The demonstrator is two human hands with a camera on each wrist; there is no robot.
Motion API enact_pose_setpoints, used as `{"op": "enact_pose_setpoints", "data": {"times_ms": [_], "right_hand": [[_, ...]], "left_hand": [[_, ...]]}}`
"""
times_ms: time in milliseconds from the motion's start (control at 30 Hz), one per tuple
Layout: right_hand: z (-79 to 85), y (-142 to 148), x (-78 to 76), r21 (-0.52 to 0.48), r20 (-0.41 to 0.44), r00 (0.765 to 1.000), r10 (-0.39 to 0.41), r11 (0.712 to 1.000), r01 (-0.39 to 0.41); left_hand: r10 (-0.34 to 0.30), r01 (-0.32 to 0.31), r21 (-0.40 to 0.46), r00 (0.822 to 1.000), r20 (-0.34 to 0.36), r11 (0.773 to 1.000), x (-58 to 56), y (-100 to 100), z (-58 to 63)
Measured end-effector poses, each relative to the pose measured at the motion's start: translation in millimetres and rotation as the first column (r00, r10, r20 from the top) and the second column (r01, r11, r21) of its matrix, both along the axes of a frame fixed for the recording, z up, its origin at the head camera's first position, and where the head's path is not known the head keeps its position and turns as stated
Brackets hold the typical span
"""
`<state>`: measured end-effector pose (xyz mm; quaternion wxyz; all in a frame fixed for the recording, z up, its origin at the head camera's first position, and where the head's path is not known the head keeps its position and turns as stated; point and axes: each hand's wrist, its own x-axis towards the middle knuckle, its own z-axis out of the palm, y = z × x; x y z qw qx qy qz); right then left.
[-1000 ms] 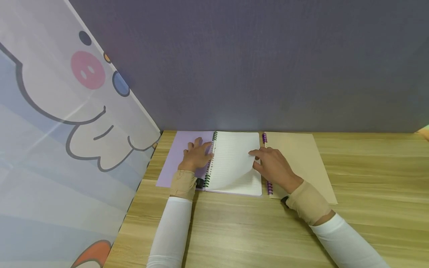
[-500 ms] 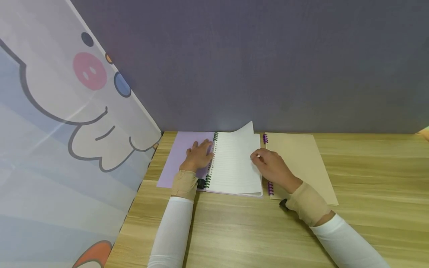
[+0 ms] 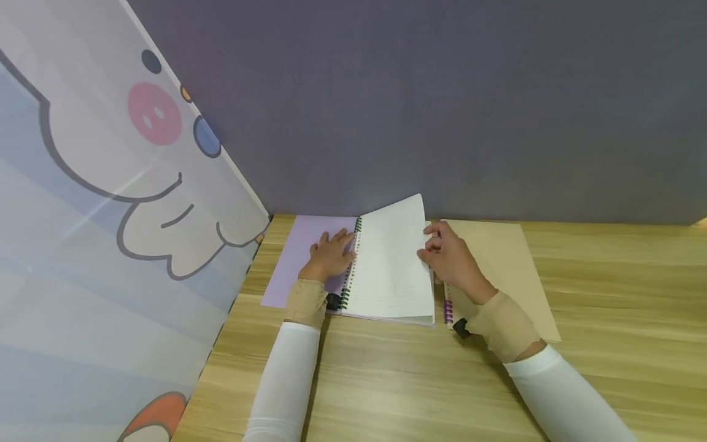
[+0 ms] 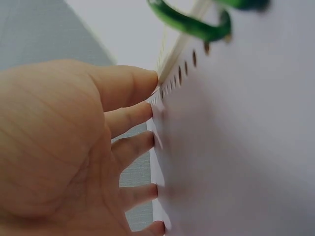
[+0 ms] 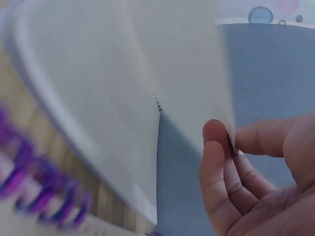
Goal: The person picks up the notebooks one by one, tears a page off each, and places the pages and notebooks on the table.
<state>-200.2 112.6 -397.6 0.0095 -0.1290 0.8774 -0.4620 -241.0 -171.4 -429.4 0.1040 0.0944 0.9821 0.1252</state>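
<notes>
Right hand pinches thin, curved, lined page; left hand, unclenched, fingers spread, touches lilac cover beside green coil. Purple-coiled tan notebook rests on wood-grain table.

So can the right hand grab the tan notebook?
Probably yes: the tan notebook lies partly under the right hand. But the fingers pinch a page, so they'd likely need to let go first.

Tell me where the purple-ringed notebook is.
In the head view, the purple-ringed notebook lies on the table, just right of the open green-ringed notebook and partly hidden by the right hand.
</notes>
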Motion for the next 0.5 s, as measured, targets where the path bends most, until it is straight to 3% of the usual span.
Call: {"op": "enact_pose_setpoints", "data": {"times_ms": [100,233,333,500], "right_hand": [[1.9,-4.3,-8.8,-0.054,0.145,0.989,0.007,0.999,0.001],[-1.2,-7.4,-19.8,-0.1,0.344,0.936,0.08,0.994,-0.048],[-6.6,-6.8,-23.4,-0.03,0.394,0.914,0.093,0.996,-0.088],[-14.6,-3.4,-26.2,0.095,0.418,0.907,0.054,0.99,-0.103]], "left_hand": [[0.006,-0.006,-0.015,1.0,0.004,1.0,0.3,-1.7,0.0],[0.006,-0.007,-0.027,1.0,-0.006,1.0,1.9,-1.7,1.7],[0.003,-0.003,-0.029,1.0,-0.006,1.0,3.1,0.9,5.0],[0.004,-0.004,-0.023,1.0,0.012,1.0,2.7,4.1,11.1]]}}
